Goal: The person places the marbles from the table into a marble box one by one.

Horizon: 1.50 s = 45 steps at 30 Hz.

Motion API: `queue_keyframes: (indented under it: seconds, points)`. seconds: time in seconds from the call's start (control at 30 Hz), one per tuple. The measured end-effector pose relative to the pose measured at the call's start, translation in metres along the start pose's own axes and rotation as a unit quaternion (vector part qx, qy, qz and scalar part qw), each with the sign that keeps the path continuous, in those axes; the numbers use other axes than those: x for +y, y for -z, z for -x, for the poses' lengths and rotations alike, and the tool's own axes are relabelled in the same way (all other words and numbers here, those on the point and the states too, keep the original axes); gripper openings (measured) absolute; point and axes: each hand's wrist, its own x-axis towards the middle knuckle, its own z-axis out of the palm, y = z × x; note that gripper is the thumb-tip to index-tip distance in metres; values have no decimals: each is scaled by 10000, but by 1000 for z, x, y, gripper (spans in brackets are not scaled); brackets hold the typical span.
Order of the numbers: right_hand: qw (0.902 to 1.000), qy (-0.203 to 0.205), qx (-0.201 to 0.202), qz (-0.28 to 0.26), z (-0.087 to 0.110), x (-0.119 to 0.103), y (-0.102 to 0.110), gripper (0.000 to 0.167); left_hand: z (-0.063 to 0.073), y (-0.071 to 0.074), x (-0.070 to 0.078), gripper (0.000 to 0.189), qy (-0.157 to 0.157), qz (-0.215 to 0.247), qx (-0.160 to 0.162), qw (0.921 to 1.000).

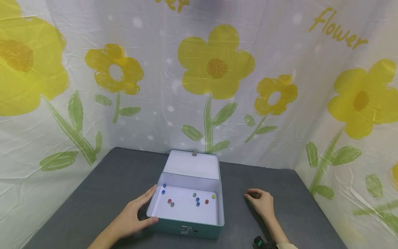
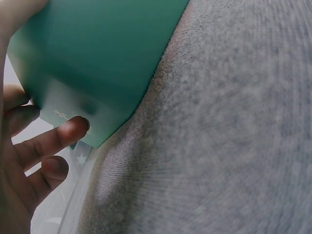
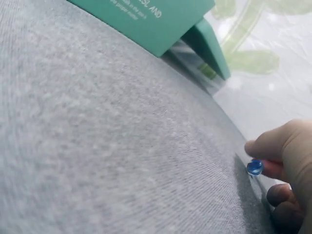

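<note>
A green metal box [image 1: 186,228] with a white inside stands with its lid [image 1: 192,165] laid back behind it. Small glass marbles lie scattered on its floor: blue [image 1: 197,204], red [image 1: 206,201], grey [image 1: 172,204] and one yellow-green [image 1: 213,196]. My left hand [image 1: 132,216] rests on the box's left side, thumb over the front corner, fingers spread along the wall. Right of the box, low over the table, my right hand [image 1: 262,204] pinches a blue marble [image 3: 255,167] between thumb and fingertips; in the head view that marble is hidden.
The box stands on a table with a dark grey cloth [image 1: 130,173]. Behind and beside the table hangs a white curtain [image 1: 155,114] with yellow flowers. A black band [image 1: 264,243] is on my right wrist.
</note>
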Motion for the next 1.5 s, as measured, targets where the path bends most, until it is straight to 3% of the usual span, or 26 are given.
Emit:
queue_keyframes:
  seconds: [0.23, 0.5, 0.63, 0.93, 1.27, 1.5]
  points:
    - [9997, 81, -54, 223, 2, 3, 2, 18, 1, 0, -1, 99, 70, -37, -22, 10000]
    - [9991, -250, 11, 329, 6, 13, 12, 20, 0, 0, 2, 100, 81, 6, -122, 9999]
    - [9992, -262, 45, 310, 7, 19, 12, 19, 0, 0, 3, 99, -41, -14, -110, 9999]
    - [9989, -402, 142, 213, 7, 21, 11, 18, 1, 0, 3, 99, 42, -27, -97, 9999]
    - [9950, -811, -38, -577, 1, 11, 15, 24, 0, -3, -3, 100, 120, -46, -90, 9999]
    - [9856, -1057, 146, -1314, -5, -4, 26, 31, -1, 0, -2, 100, 75, -54, -94, 9999]
